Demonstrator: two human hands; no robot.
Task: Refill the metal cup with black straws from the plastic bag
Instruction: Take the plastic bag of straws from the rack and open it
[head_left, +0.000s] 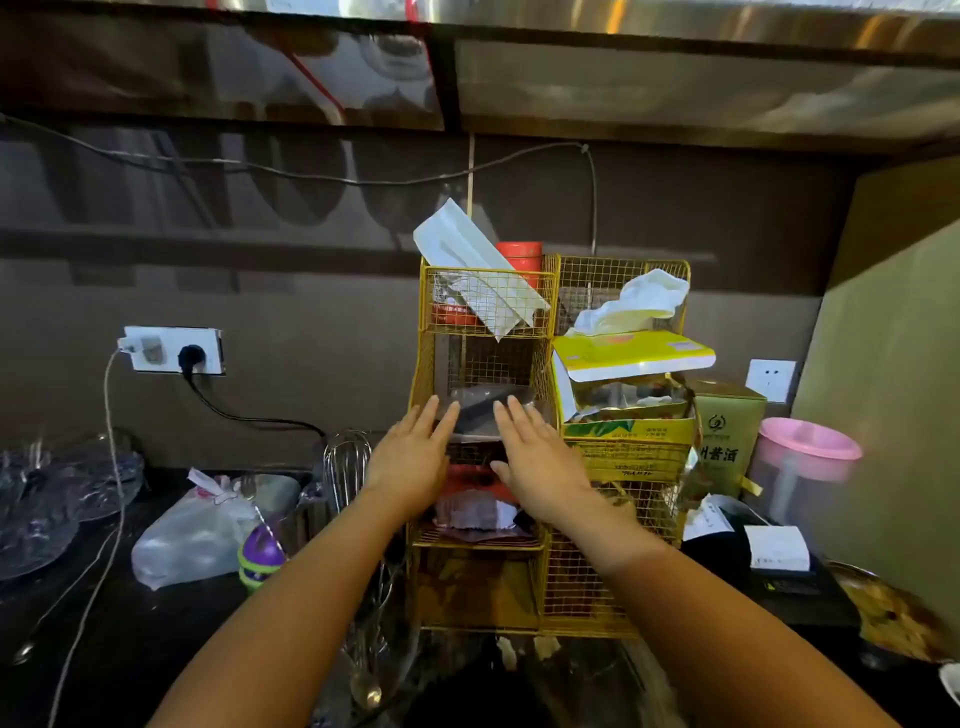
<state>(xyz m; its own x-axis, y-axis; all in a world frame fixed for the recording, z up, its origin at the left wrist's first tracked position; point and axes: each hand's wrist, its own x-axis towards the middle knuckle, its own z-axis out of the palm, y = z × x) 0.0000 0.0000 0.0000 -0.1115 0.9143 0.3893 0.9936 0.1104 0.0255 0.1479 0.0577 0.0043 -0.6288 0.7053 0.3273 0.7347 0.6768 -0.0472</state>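
Plastic bag (488, 410) with dark contents lies in the middle compartment of the yellow wire rack (524, 467), at the far centre of the surface (130, 634). Left hand (410, 457) and right hand (540, 467) reach toward it, both flat and spread, grasping nothing, fingertips just short of or touching the bag; I cannot tell which. A yellow tissue box (634, 353) sits to the right.
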